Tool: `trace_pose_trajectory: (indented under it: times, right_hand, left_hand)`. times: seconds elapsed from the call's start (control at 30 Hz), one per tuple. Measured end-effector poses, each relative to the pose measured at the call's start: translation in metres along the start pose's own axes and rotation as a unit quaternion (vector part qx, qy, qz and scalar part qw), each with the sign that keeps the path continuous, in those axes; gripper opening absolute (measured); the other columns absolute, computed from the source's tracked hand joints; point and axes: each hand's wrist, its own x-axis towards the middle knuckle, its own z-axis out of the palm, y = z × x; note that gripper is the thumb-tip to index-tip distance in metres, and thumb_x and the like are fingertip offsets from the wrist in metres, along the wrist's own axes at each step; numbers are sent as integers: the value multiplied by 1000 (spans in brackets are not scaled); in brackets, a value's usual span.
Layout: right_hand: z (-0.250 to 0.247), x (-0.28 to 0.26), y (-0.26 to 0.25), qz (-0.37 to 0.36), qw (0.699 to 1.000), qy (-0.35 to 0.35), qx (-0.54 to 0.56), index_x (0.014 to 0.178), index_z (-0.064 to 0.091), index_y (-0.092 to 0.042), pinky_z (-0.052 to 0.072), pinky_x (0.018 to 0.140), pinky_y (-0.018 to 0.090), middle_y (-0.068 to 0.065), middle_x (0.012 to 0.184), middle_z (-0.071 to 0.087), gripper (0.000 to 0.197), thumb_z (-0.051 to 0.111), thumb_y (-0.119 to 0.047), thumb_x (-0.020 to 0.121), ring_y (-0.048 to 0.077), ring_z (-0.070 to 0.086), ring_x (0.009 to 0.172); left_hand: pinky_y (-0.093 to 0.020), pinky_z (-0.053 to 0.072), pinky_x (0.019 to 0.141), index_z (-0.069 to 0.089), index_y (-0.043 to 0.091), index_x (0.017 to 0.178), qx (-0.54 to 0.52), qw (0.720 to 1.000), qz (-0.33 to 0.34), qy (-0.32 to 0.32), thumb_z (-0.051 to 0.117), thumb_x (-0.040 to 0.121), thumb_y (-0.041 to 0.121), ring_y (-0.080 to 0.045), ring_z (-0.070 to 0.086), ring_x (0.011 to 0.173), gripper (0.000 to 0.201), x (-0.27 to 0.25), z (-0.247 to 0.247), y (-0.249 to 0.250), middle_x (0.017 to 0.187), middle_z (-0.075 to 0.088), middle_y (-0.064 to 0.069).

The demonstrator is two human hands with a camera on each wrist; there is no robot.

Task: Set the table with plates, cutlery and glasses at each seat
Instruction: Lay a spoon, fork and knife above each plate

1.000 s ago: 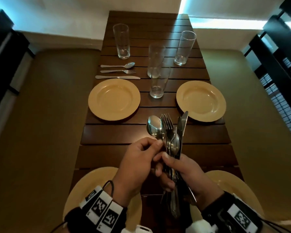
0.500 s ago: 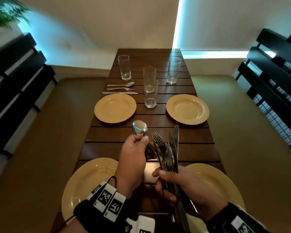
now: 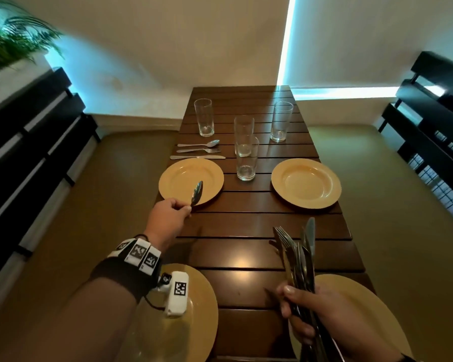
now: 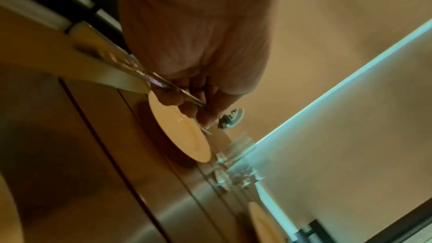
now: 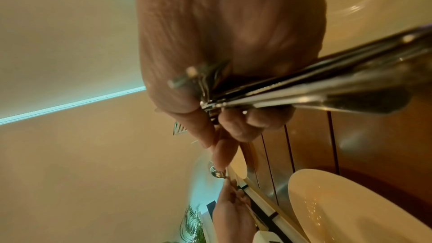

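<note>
We record a dark slatted wooden tabletop (image 3: 246,223) with four yellow plates. Our left hand (image 3: 168,218) is curled round the handle of a spoon (image 3: 196,193), thumb and fingers pinching it; the bowl of the spoon hangs over the near edge of the far left plate (image 3: 178,178). In the left wrist view the same spoon (image 4: 230,118) projects past the fingertips, handle running back under the palm.

Our right hand (image 3: 306,309) is closed round a bundle of cutlery (image 3: 298,257), forks and knives, tips pointing up and away, held above the tabletop between the two near plates. The near right plate (image 3: 364,304) lies partly under that hand; the near left plate (image 3: 202,296) lies under the left wrist. The right wrist view shows the handles fanned out across the palm (image 5: 327,84); we cannot count the pieces.

Beyond the far left plate lie a knife (image 3: 196,157), a fork (image 3: 199,150) and a second spoon (image 3: 199,144), side by side. The far right plate (image 3: 306,183) has no cutlery beside it. Four glasses stand upright: one far left (image 3: 204,117), one far right (image 3: 281,121), two in the middle (image 3: 245,150), one close behind the other
</note>
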Motion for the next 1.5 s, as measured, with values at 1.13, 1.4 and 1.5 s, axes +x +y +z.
trace_pose_trajectory:
  times: [1.13, 1.4, 1.5]
  right_hand:
    - [-11, 33, -2, 93, 993, 76, 2, 105, 60, 11, 37, 35, 25, 28, 75, 61, 77, 91, -29, 48, 23, 46, 36]
    - [-11, 34, 0, 87, 993, 77, -10, 105, 60, 8, 40, 38, 26, 25, 77, 64, 80, 93, -34, 46, 21, 46, 36]
    - [-10, 34, 0, 81, 993, 82, -13, 106, 60, 7, 41, 39, 27, 24, 77, 64, 66, 83, -31, 57, 22, 45, 37]
  left_hand:
    - [-24, 43, 80, 82, 19, 102, 299, 940, 92, -133, 70, 92, 18, -12, 59, 88, 15, 98, 39, -59, 104, 75, 1]
    - [-24, 43, 79, 82, 19, 102, 319, 935, 98, -120, 70, 92, 19, -16, 62, 91, 15, 98, 41, -58, 104, 76, 0]
    - [-26, 47, 80, 82, 20, 103, 327, 932, 96, -124, 70, 92, 21, -17, 65, 93, 16, 97, 41, -57, 105, 76, 0]
